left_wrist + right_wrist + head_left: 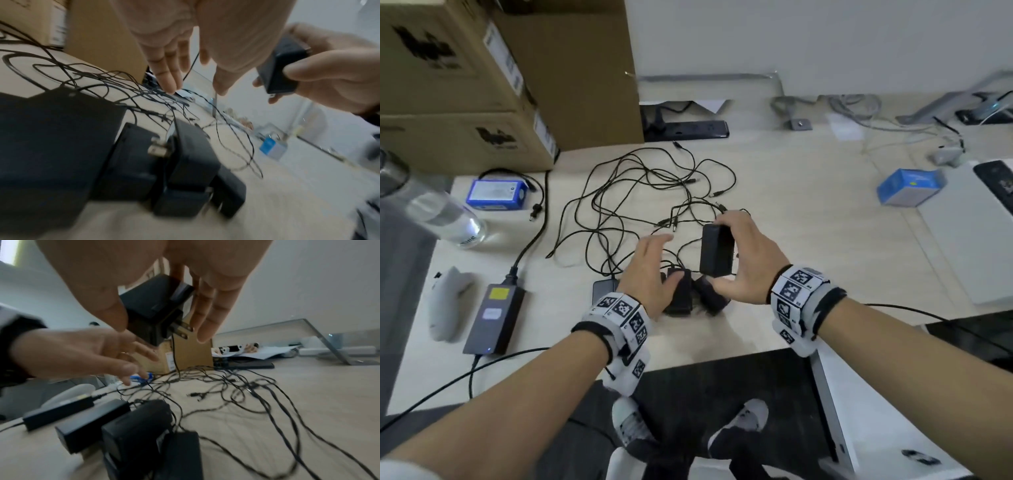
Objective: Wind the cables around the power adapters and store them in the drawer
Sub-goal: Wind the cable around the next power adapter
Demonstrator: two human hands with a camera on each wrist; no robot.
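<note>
Blurring adapter pile (185, 170) beneath left hand (650, 270).

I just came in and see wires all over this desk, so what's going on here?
A person is sorting power adapters at a desk. Their right hand holds one black adapter up off the desk, its cable hanging down, not yet wound. Their left hand is open, reaching over the other adapters lying by the desk's near edge. The thin black cables lie in a loose tangle behind them. No drawer is in view.
</note>
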